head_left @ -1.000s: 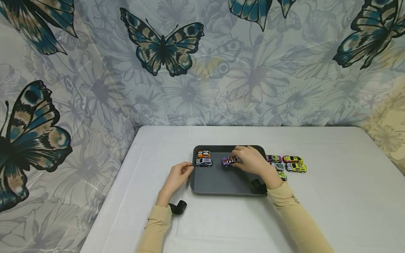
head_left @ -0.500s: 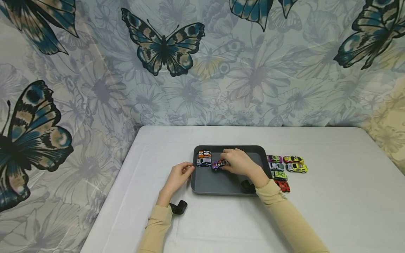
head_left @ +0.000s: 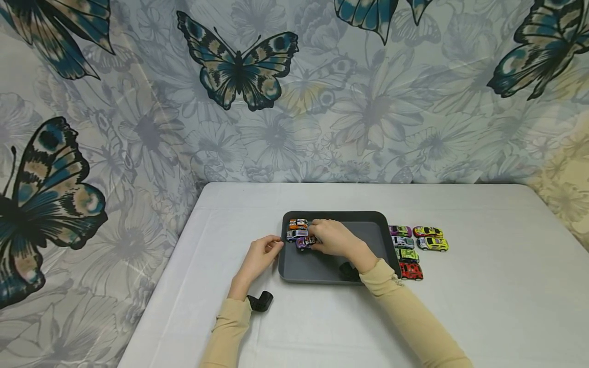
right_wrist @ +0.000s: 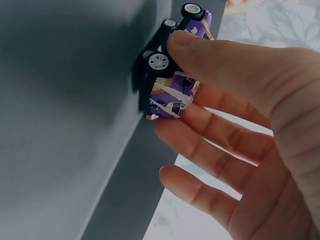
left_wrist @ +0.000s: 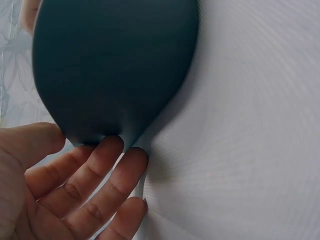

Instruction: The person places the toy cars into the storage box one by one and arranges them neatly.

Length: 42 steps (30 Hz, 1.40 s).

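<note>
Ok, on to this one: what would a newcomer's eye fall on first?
Most likely the large teal-and-black butterflies on the floral backdrop behind the table. Then the dark gray tray, where the right hand holds a purple toy car near two other cars. Just right of the tray, six colorful cars stand in two columns.

The right hand (head_left: 338, 238) is partly hiding the purple car (head_left: 303, 244); the head view is cropping both sleeves (head_left: 226, 329).
</note>
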Tool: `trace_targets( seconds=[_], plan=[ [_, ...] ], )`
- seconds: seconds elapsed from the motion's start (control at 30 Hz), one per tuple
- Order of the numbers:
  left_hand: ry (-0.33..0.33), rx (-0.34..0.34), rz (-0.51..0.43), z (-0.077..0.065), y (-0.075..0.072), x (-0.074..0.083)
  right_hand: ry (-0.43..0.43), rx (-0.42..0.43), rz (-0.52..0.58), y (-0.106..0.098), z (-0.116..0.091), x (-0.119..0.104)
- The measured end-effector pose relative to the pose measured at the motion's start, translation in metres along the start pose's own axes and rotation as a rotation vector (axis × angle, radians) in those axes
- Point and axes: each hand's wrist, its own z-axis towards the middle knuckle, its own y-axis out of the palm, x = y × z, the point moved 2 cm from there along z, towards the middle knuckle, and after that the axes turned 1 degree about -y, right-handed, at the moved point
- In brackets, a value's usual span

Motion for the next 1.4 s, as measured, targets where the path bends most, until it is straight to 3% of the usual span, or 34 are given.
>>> trace_targets(
  seconds=[0.43,1.4],
  plan=[
    [-0.005,-0.006,-0.005,0.000,-0.001,0.001,0.028,-0.083,0.043,0.005,0.015,-0.007],
    [-0.001,-0.012,-0.007,0.000,0.000,0.000,0.033,-0.124,0.017,0.017,0.028,-0.016]
  ],
)
